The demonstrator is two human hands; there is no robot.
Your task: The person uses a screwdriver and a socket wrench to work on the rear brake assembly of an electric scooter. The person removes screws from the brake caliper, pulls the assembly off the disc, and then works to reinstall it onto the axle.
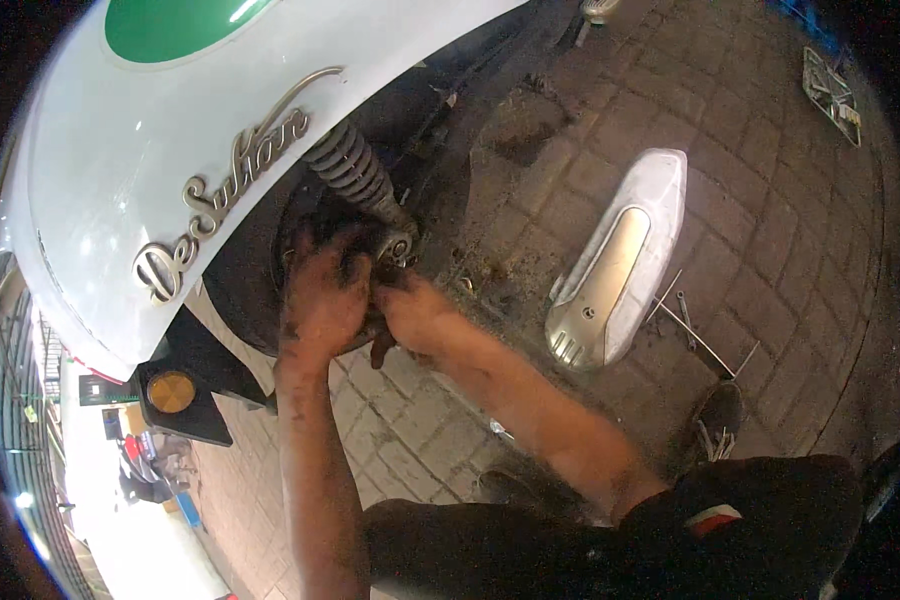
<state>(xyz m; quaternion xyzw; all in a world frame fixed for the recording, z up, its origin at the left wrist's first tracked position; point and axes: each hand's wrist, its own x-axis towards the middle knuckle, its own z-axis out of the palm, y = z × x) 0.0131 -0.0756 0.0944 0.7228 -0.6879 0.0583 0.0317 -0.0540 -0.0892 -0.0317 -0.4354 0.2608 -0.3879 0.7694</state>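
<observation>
With twelve o'clock at the top of the view and your two hands as the hub of the dial, your left hand (pixel 328 295) is back-up, its fingers bent into the dark space in front of the wheel (pixel 245 270). Your right hand (pixel 415 312) comes in from four o'clock, just beside the left, with its fingers curled in a narrow grip. The fingertips of both are lost in shadow, so I cannot tell whether either one is holding a part or only touching it.

The thing you are working at, the lower mount (pixel 398 247) of the shock absorber, is just off your fingers at one o'clock, a round bolt head showing on it. The coil spring (pixel 350 168) rises above it toward twelve. The white scooter body (pixel 90 180) arches over the wheel, with metal script lettering (pixel 225 195) at ten o'clock and a green panel (pixel 180 25) at eleven. A round amber reflector (pixel 171 392) is at eight, on a black bracket.

At three o'clock, well apart from your hands, a long silver cover (pixel 658 225) lies on the paving (pixel 760 215). Just beyond it lies a bent metal rod (pixel 705 347). Farther out, at two, is a tray (pixel 818 90) with small items.
</observation>
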